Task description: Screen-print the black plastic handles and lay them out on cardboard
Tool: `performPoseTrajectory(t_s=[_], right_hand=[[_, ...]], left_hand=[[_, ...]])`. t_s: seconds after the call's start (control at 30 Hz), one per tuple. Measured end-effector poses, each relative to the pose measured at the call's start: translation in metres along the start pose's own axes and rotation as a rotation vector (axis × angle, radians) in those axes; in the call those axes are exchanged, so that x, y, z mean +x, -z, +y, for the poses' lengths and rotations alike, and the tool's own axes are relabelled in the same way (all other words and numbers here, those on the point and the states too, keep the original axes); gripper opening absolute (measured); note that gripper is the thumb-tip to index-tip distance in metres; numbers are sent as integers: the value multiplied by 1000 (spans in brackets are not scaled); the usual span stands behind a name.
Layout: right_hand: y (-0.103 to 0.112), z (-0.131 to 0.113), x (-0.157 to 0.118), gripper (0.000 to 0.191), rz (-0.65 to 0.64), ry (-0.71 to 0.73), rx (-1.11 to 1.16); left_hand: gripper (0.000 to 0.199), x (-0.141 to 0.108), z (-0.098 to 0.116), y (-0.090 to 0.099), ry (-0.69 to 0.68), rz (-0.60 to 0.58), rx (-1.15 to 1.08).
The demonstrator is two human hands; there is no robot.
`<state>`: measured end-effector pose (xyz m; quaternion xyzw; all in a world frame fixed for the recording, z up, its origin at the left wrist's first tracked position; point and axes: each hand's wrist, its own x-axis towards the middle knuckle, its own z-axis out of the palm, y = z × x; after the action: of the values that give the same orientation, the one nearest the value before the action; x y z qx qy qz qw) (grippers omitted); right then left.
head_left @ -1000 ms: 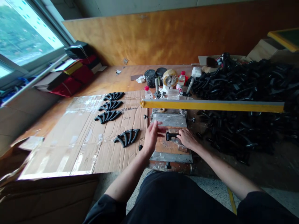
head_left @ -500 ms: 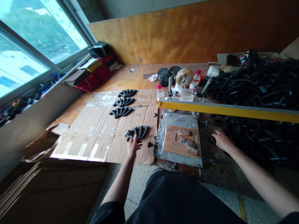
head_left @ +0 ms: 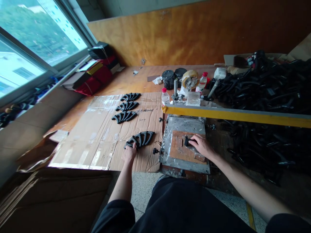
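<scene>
My left hand (head_left: 129,153) is closed on a curved black part (head_left: 130,145) at the near left end of a fanned row of black parts (head_left: 143,137) on the cardboard sheet (head_left: 82,136). My right hand (head_left: 199,144) pinches a small black part (head_left: 186,141) over the wooden block (head_left: 177,151) on the grey metal plate (head_left: 167,157). Three more fanned groups of black parts (head_left: 125,116) lie farther back on the cardboard.
A yellow-edged bar (head_left: 218,113) crosses behind the plate. A large heap of black parts (head_left: 262,87) fills the right side. Bottles (head_left: 165,96), black tubs (head_left: 168,79) and a tape roll (head_left: 190,79) stand behind the bar. Folded cardboard (head_left: 48,200) lies at lower left.
My right hand has come left from the heap's edge to the wooden block with a black part. My left hand has shifted slightly left and closed on a part in the near row.
</scene>
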<state>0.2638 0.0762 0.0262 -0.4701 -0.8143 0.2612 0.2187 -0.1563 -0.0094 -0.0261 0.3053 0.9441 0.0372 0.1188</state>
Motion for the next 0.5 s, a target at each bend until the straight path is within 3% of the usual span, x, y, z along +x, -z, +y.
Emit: performPoseTrajectory(t_s=[0.1,0.23,0.37,0.5], right_hand=[[-11,-8,5,19,57,88,-201],[-6,-12,3,18,75,139,-361],[-12,-38,11,14,65,183,-345],[-62,-92,45,19,-140,199,-6]], left_hand=[[64,-19,6,-8,-8,140,-27],[58,-44,22,-23,-285,271,-83],[69,-50,38,-34,-353,172,-59],[61,-41,43,-39,-301,120,-52]])
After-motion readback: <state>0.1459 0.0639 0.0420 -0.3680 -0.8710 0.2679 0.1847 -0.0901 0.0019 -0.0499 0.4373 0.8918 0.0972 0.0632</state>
